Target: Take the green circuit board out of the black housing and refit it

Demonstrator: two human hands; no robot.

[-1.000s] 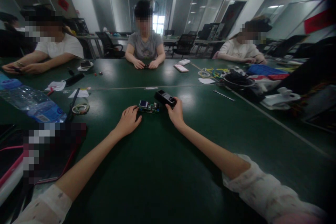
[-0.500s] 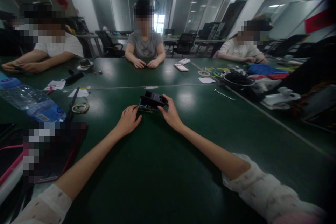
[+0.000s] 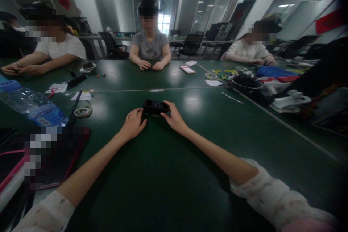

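Observation:
A black rectangular case [image 3: 154, 107] lies on the green table, with a thin strip of something lighter along its lower edge. My right hand [image 3: 174, 117] grips the case at its right end, thumb in front and fingers behind. Beside the left end rests my left hand [image 3: 133, 123], its fingers a little apart and the fingertips at the corner of the case; it holds nothing. What lies under the case is mostly hidden.
A water bottle [image 3: 35, 105], a coiled cable [image 3: 83, 111] and paper lie to the left. A wrench [image 3: 232, 98], cables and a white tool [image 3: 290, 100] are on the right. Past a phone [image 3: 187, 69], three people sit across the green table [image 3: 163, 174].
The black case was tilted above a circuit board; it now lies flat over it, and the board is mostly covered. My right hand has moved slightly left and down. My left hand stays put.

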